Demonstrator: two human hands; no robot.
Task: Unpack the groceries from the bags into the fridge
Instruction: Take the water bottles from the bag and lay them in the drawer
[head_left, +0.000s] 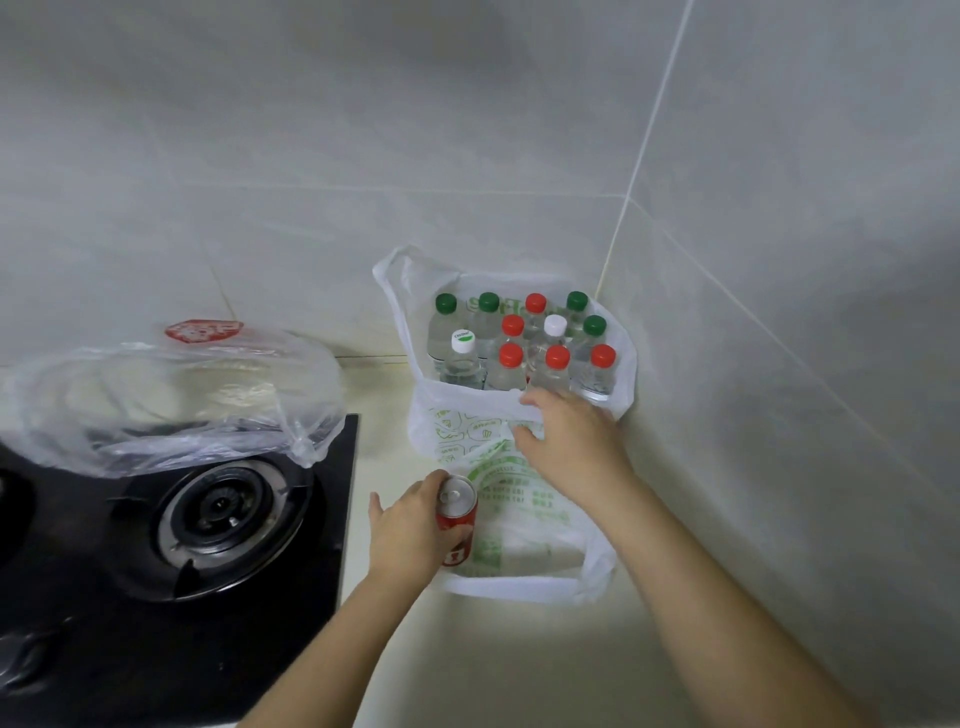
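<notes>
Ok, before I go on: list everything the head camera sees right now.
water bottles: eleven, clear, with five red, four green and two white caps; upright in the white bag.
white bag: one, white with green print; on the counter, in the wall corner.
drink can: one, red with a silver top; at the white bag's front left.
clear bag: one, transparent with a red logo; lying over the back of the gas stove.
gas stove: one, black; at the left.
counter: one, cream.
tiled wall: pale grey; behind and at the right.
left grip: holds the drink can.
right grip: on the white bag's front edge; hold unclear.
</notes>
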